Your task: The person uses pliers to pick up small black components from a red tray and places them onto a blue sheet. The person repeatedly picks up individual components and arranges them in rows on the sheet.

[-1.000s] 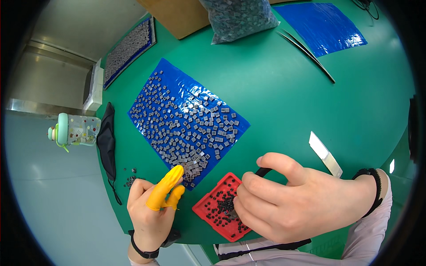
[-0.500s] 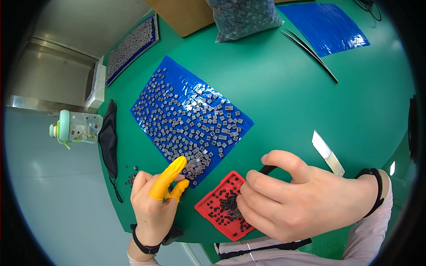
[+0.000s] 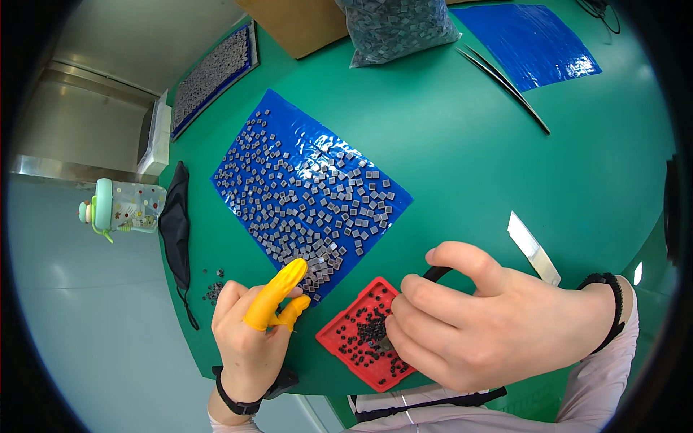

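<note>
Moved: since half a second ago, the yellow-covered index fingertip (image 3: 296, 267) has shifted slightly down and rightward; the right hand (image 3: 476, 325) looks almost unchanged.
Left hand (image 3: 249, 343): yellow covers on index finger and thumb (image 3: 292, 314), their tips narrowly apart by the blue sheet's near corner; I cannot tell whether anything is pinched there.
Right-hand grip: fingers curled around a dark strip (image 3: 437, 274) that shows beside the index finger; its remainder is hidden.
Red tray (image 3: 328, 334): set slantwise between the two hands, its right side partly covered by the right fingers.
Black pieces (image 3: 372, 328): scattered over the tray, thickest toward the middle.
Dark bits (image 3: 214, 291): a small loose cluster on the green table (image 3: 447, 159), just left of the left hand.
Pale blade (image 3: 534, 249): flat on the table, just beyond the right wrist.
Blue sheet (image 3: 292, 123): laid diagonally, ahead of the left hand.
Gray pieces (image 3: 364, 213): small squares spread across that sheet, crowded at the near corner by the yellow fingertip.
Black mask (image 3: 175, 224): along the table's left edge.
Bottle (image 3: 133, 207): clear, mint-lidded, left of the mask.
Tweezers (image 3: 509, 90): far right, reaching the second blue sheet (image 3: 530, 43).
Clear bag (image 3: 397, 32): full of small pieces, beside a cardboard box (image 3: 292, 25).
Board (image 3: 255, 54): far left, densely covered with gray squares.
</note>
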